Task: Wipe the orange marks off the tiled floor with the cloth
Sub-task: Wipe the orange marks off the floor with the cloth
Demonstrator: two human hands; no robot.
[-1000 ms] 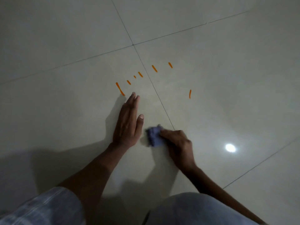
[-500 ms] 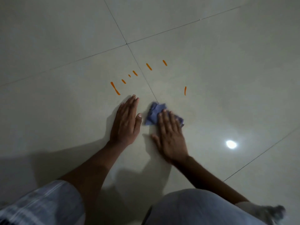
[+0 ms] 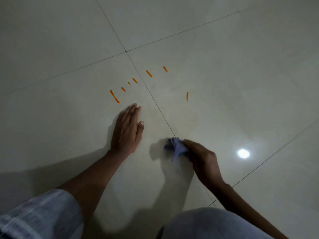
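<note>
Across whole view: pale glossy tiled floor, thin dark grout lines crossing, bright lamp glare at right. Near bottom edge: grey trouser knee, striped sleeve. Left hand lies flat on tile, fingers straight and together, palm down, tips just short of longest orange mark. Right hand grips crumpled purple cloth, fingers curled round it, cloth on grout line, well apart from marks. Six smaller orange marks in arc beyond hands.

The setting was an indoor room, type undetermined, floored with large glossy pale tiles with dark grout lines, reflecting a ceiling light.
</note>
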